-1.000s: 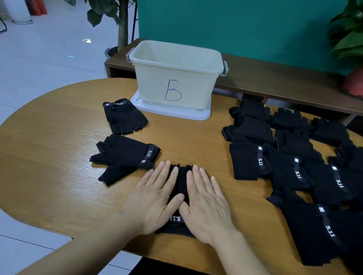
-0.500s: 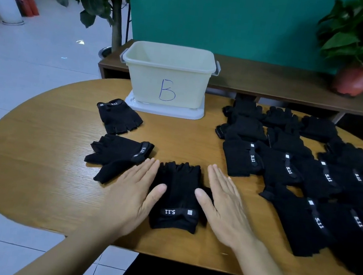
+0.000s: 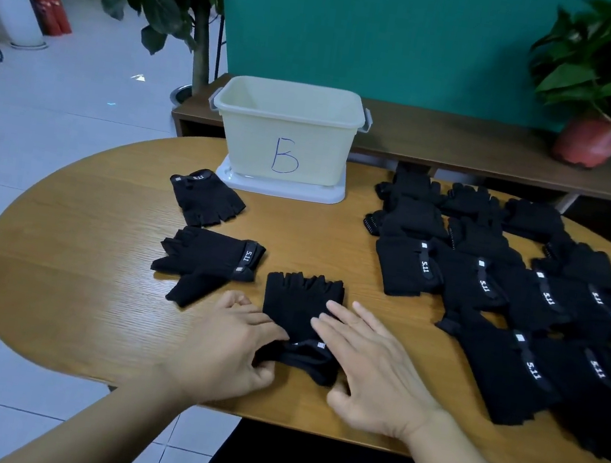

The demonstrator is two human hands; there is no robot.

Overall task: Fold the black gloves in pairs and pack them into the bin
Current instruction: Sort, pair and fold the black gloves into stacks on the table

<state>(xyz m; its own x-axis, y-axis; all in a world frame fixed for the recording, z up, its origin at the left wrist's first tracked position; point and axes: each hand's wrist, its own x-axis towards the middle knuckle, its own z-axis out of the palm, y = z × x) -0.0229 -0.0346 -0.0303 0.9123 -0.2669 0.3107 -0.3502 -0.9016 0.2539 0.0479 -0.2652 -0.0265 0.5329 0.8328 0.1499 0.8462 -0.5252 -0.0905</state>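
Note:
A stacked pair of black fingerless gloves [image 3: 302, 301] lies on the wooden table [image 3: 73, 277] in front of me, finger ends pointing away. My left hand [image 3: 228, 350] pinches the near cuff at its left corner and lifts it. My right hand [image 3: 375, 366] lies with straight fingers across the pair's right side, thumb by the cuff's right corner. The cream bin marked B [image 3: 288, 131] stands at the far middle of the table on a white lid; no gloves show inside it.
Two more glove pairs lie at the left: one [image 3: 209, 265] beside my left hand, one [image 3: 204, 197] nearer the bin. Several gloves [image 3: 514, 300] cover the table's right side. A wooden bench with a potted plant [image 3: 606, 89] runs behind the table.
Both hands came back in from the sides of the pair. The left hand has taken hold of the near cuff and raised it; the right hand now rests on the glove.

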